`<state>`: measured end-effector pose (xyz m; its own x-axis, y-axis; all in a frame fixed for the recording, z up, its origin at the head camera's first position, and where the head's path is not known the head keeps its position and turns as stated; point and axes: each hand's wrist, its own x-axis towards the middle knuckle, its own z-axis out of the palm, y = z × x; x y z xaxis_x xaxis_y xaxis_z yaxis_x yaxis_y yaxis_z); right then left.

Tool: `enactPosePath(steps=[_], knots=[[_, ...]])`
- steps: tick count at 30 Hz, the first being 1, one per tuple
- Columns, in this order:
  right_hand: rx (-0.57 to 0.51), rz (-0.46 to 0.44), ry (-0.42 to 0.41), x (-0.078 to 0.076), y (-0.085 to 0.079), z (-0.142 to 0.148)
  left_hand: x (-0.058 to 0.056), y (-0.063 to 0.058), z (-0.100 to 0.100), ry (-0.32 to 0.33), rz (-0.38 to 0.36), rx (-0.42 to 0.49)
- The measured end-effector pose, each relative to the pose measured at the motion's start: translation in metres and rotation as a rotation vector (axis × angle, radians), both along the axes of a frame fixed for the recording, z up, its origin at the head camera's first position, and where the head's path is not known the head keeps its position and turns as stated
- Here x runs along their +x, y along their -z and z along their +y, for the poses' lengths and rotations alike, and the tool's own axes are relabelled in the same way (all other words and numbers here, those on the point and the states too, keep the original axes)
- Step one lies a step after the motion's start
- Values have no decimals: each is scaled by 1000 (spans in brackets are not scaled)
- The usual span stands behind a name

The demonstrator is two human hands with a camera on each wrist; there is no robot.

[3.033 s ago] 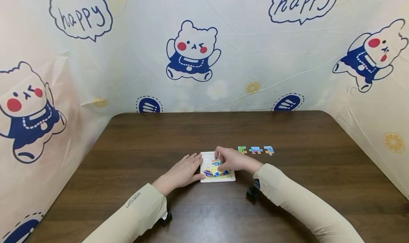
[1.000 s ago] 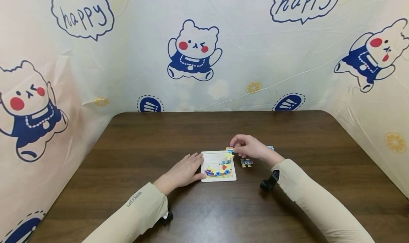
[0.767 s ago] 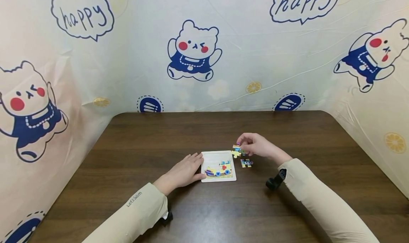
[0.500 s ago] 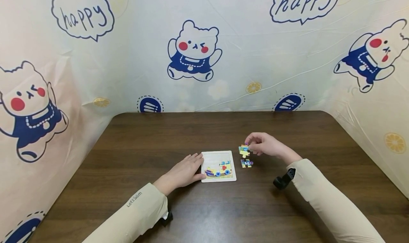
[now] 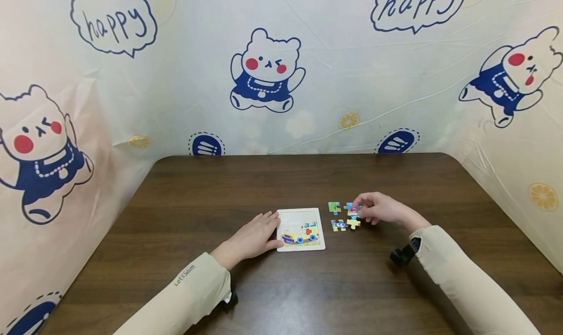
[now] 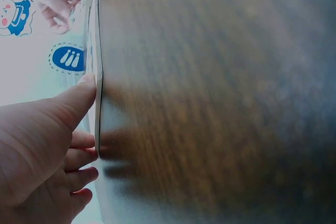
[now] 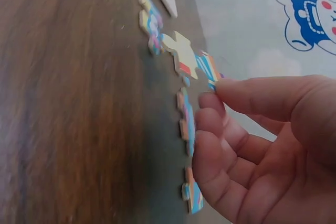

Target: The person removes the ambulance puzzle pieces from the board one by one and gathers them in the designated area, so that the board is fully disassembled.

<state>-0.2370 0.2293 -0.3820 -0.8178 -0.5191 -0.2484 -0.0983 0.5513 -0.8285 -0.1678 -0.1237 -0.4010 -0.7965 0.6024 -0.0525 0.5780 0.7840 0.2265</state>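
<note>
My left hand (image 5: 251,238) rests with straight fingers along the left edge of a white puzzle tray (image 5: 301,249), its thumb at the near corner. Part of a yellow truck picture (image 5: 303,234) fills the tray's lower and right area. To the tray's right, my right hand (image 5: 381,210) pinches a yellow puzzle piece with blue stripes (image 7: 185,56) between thumb and fingers. It hovers low over the table, close to a purple-and-blue puzzle piece (image 5: 338,225) and a green one (image 5: 334,207). A blue-and-pink puzzle piece (image 7: 186,119) is partly covered by the hand.
Another blue-and-orange puzzle piece (image 7: 194,195) lies beyond, hidden behind the right hand in the head view. The brown wooden table (image 5: 281,286) is bordered by a printed cloth (image 5: 184,80) at the back and sides.
My right hand has moved from over the tray to its right, carrying the yellow puzzle piece, now lower. The purple-and-blue piece has appeared beside the tray. The left hand stays put.
</note>
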Motion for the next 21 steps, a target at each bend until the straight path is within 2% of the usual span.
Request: enactPosePath(steps=[9,21], knots=[[62,-4,-20,1,6,8,0,0,0,-1,3,-3],[114,37,-31,-3,12,7,0,0,1,-12,-5,-11]])
